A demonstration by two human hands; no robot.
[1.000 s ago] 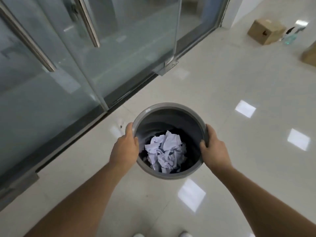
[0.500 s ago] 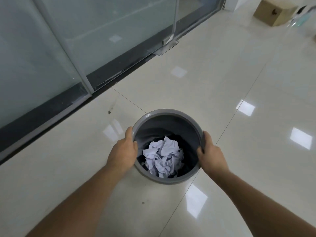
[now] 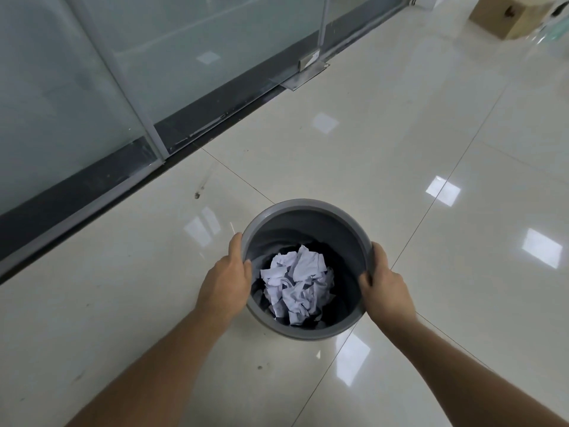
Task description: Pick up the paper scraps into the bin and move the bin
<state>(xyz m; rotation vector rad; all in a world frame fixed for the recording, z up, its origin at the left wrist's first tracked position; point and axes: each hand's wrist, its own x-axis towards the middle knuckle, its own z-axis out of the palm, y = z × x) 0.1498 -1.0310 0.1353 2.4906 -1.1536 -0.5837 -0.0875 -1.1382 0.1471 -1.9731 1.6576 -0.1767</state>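
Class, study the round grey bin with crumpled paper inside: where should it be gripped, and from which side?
Grip the bin by its rim at opposite left and right points, as the left hand and right hand do. The open top exposes a firm round lip, and paired holds should keep it level.

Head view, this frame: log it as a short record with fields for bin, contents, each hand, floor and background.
bin: grey round bin, upright, gripped at its rim on both sides
contents: crumpled paper scraps inside
left hand: clasps the left rim
right hand: clasps the right rim
floor: glossy tiled floor, no scraps visible
background: glass door, cardboard box
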